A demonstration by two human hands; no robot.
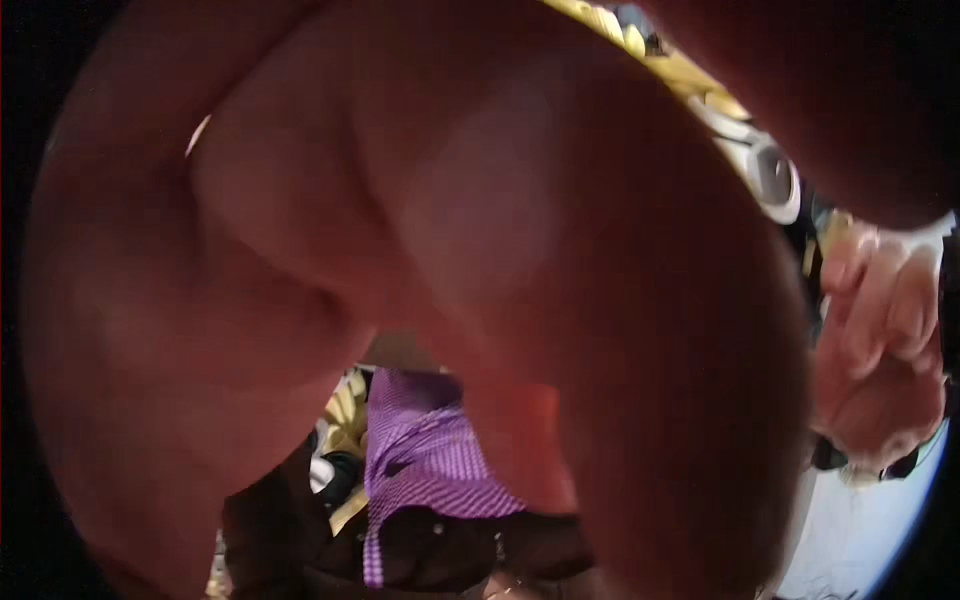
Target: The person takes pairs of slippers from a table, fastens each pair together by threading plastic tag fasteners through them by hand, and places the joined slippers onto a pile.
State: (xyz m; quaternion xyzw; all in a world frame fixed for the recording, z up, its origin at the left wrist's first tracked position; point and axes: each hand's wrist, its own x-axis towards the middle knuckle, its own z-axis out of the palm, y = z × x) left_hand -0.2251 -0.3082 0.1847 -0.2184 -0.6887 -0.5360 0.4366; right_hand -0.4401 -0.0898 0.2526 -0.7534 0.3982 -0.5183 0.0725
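Observation:
A very close, dark reddish hand, which I take to be my left hand, fills most of the head view. It is blurred and too near to show what its fingers hold. Another blurred dark shape, probably a finger, crosses the upper right corner. At the right rim is my right hand, its wrist low and its fingers bent inward. Whether anything lies inside those fingers cannot be made out. Dark bits show near its wrist.
Through a gap low in the middle hangs purple checked cloth, above dark fabric. Yellow items lie beside it. A white, rounded object with a grey centre appears at upper right, and a pale bluish surface at lower right.

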